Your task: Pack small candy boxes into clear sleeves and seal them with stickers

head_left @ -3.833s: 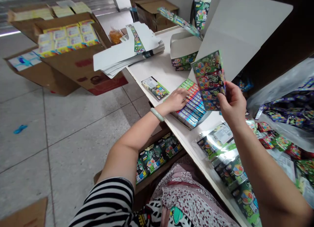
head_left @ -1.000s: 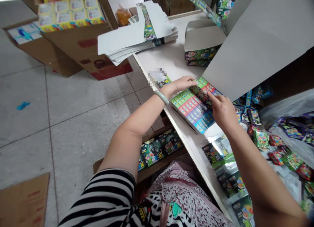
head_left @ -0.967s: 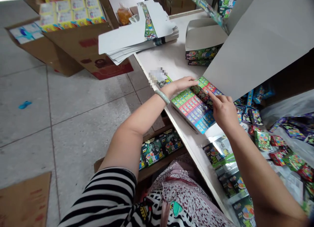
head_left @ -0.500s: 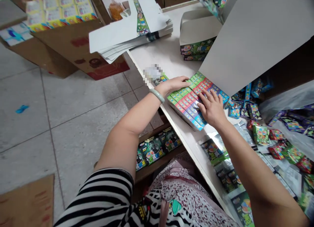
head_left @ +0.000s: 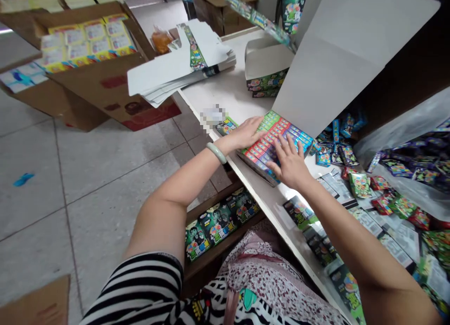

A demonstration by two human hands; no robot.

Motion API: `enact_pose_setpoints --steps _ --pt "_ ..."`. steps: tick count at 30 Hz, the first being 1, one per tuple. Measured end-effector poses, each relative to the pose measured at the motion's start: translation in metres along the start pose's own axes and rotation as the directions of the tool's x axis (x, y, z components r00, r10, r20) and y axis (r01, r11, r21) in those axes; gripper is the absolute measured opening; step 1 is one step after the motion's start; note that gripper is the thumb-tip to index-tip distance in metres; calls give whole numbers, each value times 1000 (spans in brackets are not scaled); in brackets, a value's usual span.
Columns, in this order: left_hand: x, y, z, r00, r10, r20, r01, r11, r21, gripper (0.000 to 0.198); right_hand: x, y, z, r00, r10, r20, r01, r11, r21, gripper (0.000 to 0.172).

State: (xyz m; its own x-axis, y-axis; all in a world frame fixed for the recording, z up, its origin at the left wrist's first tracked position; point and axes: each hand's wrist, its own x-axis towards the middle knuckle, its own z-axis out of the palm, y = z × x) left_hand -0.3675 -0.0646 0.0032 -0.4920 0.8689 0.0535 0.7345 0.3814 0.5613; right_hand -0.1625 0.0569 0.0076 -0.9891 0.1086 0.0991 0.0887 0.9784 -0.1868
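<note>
Rows of small candy boxes point(head_left: 270, 140) in green, red, purple and blue fill a display box on the table edge. The display box's white lid point(head_left: 337, 58) stands raised behind them. My left hand point(head_left: 249, 132), with a pale bangle on its wrist, lies over the green rows at the left, fingers outstretched. Across the purple and blue rows rests my right hand point(head_left: 288, 163), fingers spread and flat on the tops. Neither hand grips anything.
Loose small boxes point(head_left: 360, 184) and a plastic bag point(head_left: 415, 151) of more lie to the right. Flat white cartons point(head_left: 176, 77) are stacked at the table's far left. Folded display boxes point(head_left: 267, 67) sit behind. A carton of packed boxes point(head_left: 221, 217) is below the table edge.
The view has shifted slightly. My left hand has come further over the green rows, nearer the red ones. My right hand stays spread on the small boxes.
</note>
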Motion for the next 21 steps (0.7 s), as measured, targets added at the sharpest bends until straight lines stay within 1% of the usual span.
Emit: enact_pose_setpoints --steps 1,2,4,7,9,10,12,13,14,15,16,17,18,19,20,21 --pt "-5 2 2 999 42 27 -44 997 68 71 -5 -6 3 1000 1 1 -1 1000 -14 83" --pt "-8 4 4 996 60 59 -67 990 127 71 -8 -11 6 1000 11 12 -11 1000 -30 88" --pt "-13 9 8 995 38 92 -55 979 195 69 -10 -19 11 998 50 45 -47 997 -53 96" --pt "-14 17 9 998 27 56 -39 972 230 65 -8 -23 14 995 80 65 -78 996 -39 94" --pt "-14 18 8 998 39 41 -48 974 221 64 -9 -21 13 995 75 59 -76 997 22 89" --pt "-14 18 7 998 47 40 -54 978 202 65 -11 -18 11 997 62 53 -66 995 80 86" --pt "-15 15 3 998 52 33 -55 990 127 67 -16 -7 8 999 48 -4 -45 961 272 81" --pt "-14 12 0 999 45 11 -45 996 74 67 -18 2 5 995 76 -67 -44 917 396 79" --pt "-13 10 -4 999 30 -34 -30 999 13 68 -19 14 0 979 147 -143 -51 850 524 77" --pt "-9 9 -9 995 5 -100 -11 998 -60 67 -18 27 -6 943 256 -212 -61 760 647 76" --pt "-4 10 -14 983 -31 -180 5 989 -146 67 -16 42 -14 885 387 -257 -68 656 752 74" --pt "4 13 -20 964 -77 -255 12 969 -245 66 -10 57 -24 816 511 -270 -67 547 834 74" --pt "15 18 -27 943 -123 -309 8 937 -349 66 -2 72 -37 749 613 -251 -60 440 896 72" --pt "28 26 -35 930 -163 -328 -2 893 -449 68 8 86 -51 693 690 -210 -50 336 941 71" --pt "44 36 -43 931 -184 -316 -15 845 -534 70 19 97 -67 656 738 -157 -36 239 970 69" --pt "61 47 -51 942 -177 -284 -28 804 -594 72 31 107 -84 634 767 -98 -24 146 989 66"
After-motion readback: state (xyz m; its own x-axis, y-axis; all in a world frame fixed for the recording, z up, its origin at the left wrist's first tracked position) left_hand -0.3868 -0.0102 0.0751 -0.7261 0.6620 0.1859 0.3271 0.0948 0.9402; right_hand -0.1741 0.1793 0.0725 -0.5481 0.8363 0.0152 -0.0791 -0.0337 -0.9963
